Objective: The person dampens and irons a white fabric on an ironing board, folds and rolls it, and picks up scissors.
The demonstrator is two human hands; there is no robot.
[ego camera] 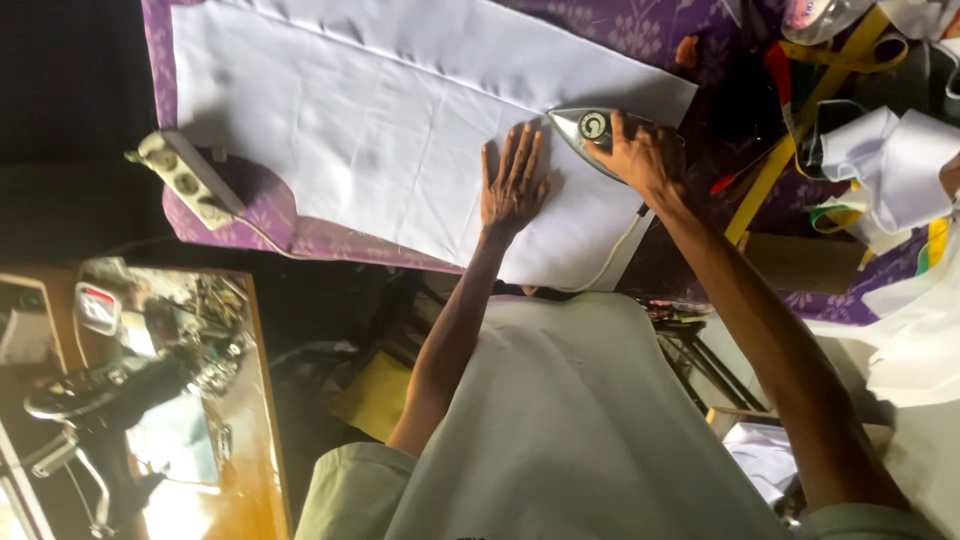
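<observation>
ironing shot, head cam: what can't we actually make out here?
- Iron: handle covered by the right hand; the soleplate faces down onto the white cloth.
- Iron's cord: runs off the table's edge, plug end unseen.
- White cloth: top cut off by the frame edge.
- Cloth under the left hand: covered by the flat palm.
- Clutter on the wooden side table: dark and glare-washed, items unreadable.

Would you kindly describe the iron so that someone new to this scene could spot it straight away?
Find the large white cloth spread over the purple patterned table cover. At its right edge, beside the flat left hand, the right hand grips the iron. It is the only shiny metal thing there, pointed, with a round dial on top.
</observation>
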